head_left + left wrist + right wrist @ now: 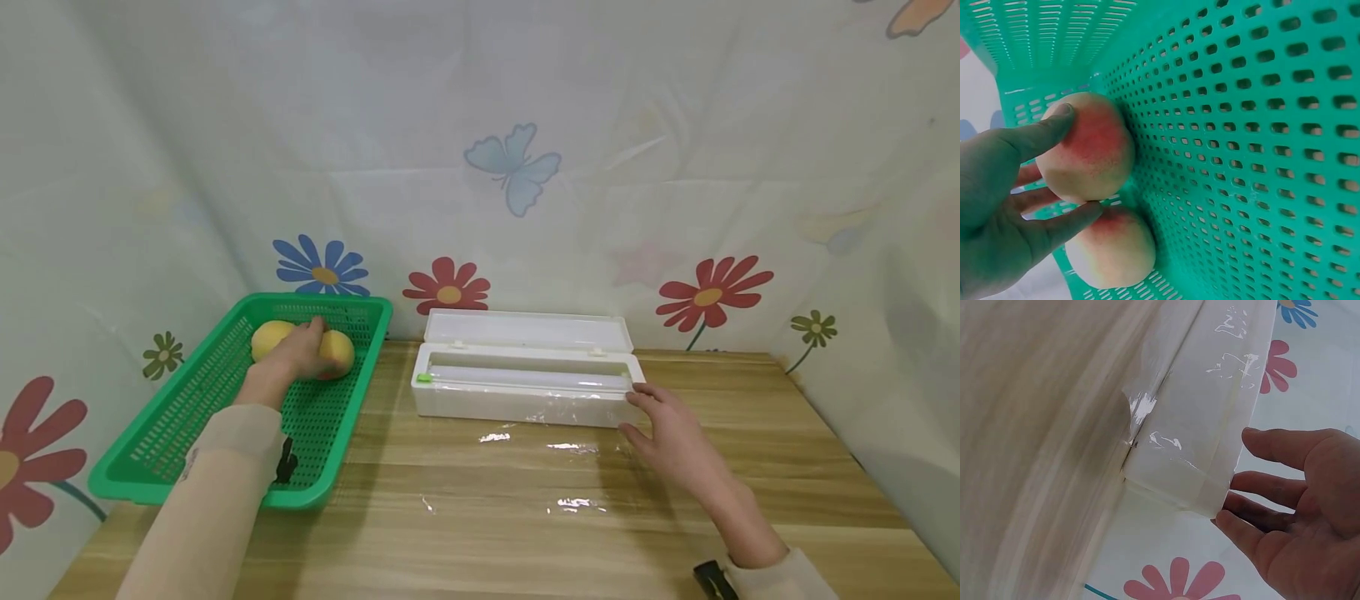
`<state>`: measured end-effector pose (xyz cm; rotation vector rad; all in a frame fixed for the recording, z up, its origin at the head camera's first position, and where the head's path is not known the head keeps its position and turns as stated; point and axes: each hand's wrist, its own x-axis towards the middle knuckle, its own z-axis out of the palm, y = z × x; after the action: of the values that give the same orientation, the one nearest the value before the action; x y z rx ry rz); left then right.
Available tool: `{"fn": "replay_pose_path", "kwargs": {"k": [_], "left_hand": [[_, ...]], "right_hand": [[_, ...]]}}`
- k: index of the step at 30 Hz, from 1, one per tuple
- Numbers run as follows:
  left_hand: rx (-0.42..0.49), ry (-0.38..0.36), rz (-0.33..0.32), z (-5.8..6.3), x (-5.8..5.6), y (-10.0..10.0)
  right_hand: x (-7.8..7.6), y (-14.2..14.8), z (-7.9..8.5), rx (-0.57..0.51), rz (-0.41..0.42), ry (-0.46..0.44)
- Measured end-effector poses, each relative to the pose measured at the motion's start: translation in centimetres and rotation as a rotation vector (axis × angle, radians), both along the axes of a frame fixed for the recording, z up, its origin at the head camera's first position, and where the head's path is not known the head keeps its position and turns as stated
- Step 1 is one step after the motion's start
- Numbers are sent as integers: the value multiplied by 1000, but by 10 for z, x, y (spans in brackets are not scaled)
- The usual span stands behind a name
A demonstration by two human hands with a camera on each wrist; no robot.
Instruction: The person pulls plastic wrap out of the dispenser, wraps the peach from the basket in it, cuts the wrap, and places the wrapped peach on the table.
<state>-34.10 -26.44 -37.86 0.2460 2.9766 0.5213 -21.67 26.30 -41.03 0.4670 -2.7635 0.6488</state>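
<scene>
- left hand: thumb and half-hidden fingers round one peach in the green basket
- right hand: fingers loosely spread, touching the white box's end
- clear film over the table? edges super hard to make out

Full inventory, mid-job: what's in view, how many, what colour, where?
Table: one, brown wood-grain, under everything
Basket: one, green, on the table's left
Peaches: two, yellow with red blush, in the basket
Box: one, white, open, far side of the table
Roll: one, whitish, inside the box
Small piece: one, bright green, box's left end
Clear film: one sheet, colourless, over box front and tabletop
Backdrop: count unclear, pale with printed flowers, around the table
Sleeves: two, cream, on the forearms
Wrist devices: two, black, one beside each wrist
Left hand: one, in the basket, gripping a peach
Right hand: one, at box's right end
</scene>
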Motion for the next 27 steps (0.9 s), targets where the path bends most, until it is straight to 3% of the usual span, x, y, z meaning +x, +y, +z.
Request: {"fn": "replay_pose_path", "kwargs": {"k": [8,21,27], "left_hand": [[-44,-25,22,5,4,4],[-47,26,9,20,10,14],[-22,42,44,36,16,15]], "right_hand": [[-1,1,1,21,17,18],[0,0,-2,30,50,71],[0,2,-1,37,55,65]]}}
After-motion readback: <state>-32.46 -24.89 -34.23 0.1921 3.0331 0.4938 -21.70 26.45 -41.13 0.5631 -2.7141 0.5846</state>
